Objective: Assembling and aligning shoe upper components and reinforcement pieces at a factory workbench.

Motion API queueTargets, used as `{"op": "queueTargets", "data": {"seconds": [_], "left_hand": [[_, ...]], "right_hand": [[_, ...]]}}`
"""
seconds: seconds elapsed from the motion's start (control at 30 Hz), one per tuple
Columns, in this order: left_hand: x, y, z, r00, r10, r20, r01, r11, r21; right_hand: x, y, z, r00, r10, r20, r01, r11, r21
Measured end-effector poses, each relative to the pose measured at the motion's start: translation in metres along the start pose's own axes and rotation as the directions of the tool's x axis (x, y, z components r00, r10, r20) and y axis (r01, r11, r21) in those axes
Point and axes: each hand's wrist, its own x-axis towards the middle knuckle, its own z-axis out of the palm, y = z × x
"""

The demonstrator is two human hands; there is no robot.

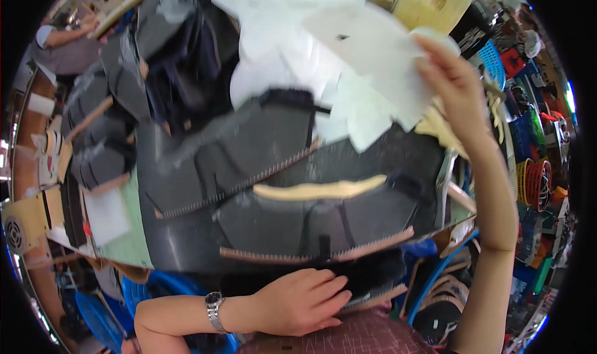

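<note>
My left hand (301, 301), with a metal wristwatch (214, 310) on its wrist, is low in front of my body. Its bent fingers grip a black panel (376, 270) with a pinkish strip along its edge; the palm side is hidden. My right hand (453, 83) reaches to the far right of the table, fingers closed at the edge of a greyish-white sheet (367, 43), slightly blurred. That sheet overlaps a heap of pale, irregularly cut sheets (273, 49). Nearer me are two dark panels, the farther panel (249, 149) and the nearer panel (273, 223), each with a toothed pinkish edge.
A curved cream strip (320, 189) lies across the nearer panel. More dark pieces (99, 136) are piled at left, beside a white sheet (109, 217). Yellow material (432, 9) sits at the far right. Baskets (538, 183) stand beyond. Another person (65, 46) works at far left.
</note>
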Motion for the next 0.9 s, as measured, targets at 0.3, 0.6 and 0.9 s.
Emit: {"op": "queueTargets", "data": {"seconds": [0.3,0.6,0.9], "left_hand": [[-0.047,0.004,0.018,0.462,-0.820,-0.337,0.260,0.489,-0.832],[-0.029,-0.007,-0.013,0.563,-0.728,-0.392,0.483,0.674,-0.558],[-0.073,0.005,-0.012,0.568,-0.669,-0.479,0.570,0.740,-0.357]], "right_hand": [[-0.086,-0.038,0.045,0.660,0.419,0.624,-0.608,0.786,0.114],[-0.118,-0.068,0.057,0.762,0.229,0.606,-0.356,0.929,0.097],[-0.122,-0.081,0.076,0.820,-0.021,0.572,-0.037,0.995,0.090]]}}
